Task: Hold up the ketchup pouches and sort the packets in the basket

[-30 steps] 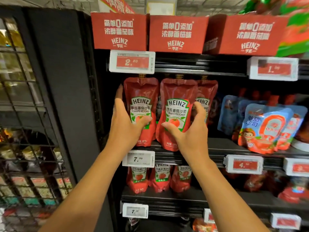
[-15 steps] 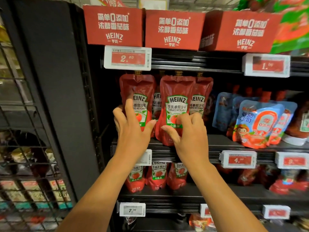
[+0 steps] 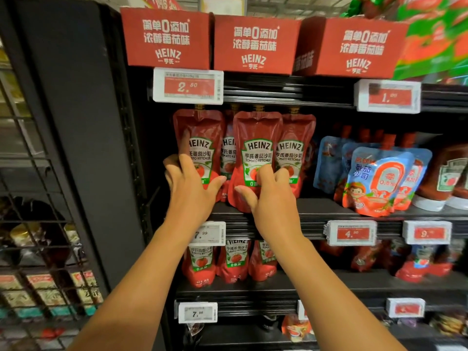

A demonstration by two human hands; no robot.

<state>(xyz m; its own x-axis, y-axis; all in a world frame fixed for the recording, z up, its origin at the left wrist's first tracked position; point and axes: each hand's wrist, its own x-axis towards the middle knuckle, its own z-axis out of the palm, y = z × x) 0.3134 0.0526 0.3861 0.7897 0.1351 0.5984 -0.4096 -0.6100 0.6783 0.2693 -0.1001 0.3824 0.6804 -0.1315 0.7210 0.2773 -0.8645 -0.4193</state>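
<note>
A black supermarket shelf (image 3: 329,206) carried standing Heinz tomato ketchup pouches under red Heinz display boxes (image 3: 255,44) and electronic price tags (image 3: 188,86). The left hand (image 3: 188,188) lay flat against the leftmost ketchup pouch (image 3: 202,145), fingers extended up its left edge and thumb spread toward the right; it pressed rather than clasped. The right hand (image 3: 272,198) rested on the lower front of the middle ketchup pouch (image 3: 257,153), fingers bent over the label and thumb out to the left, touching more than gripping. A second earlier both hands had cupped the pouches from the sides, higher up; since then they had slid down and onto the fronts, and the pouches stood straighter and closer together, which I judge to be tidying nearly finished. Blue children's ketchup pouches (image 3: 379,181) stood to the right, smaller Heinz pouches (image 3: 233,259) on the shelf below.
</note>
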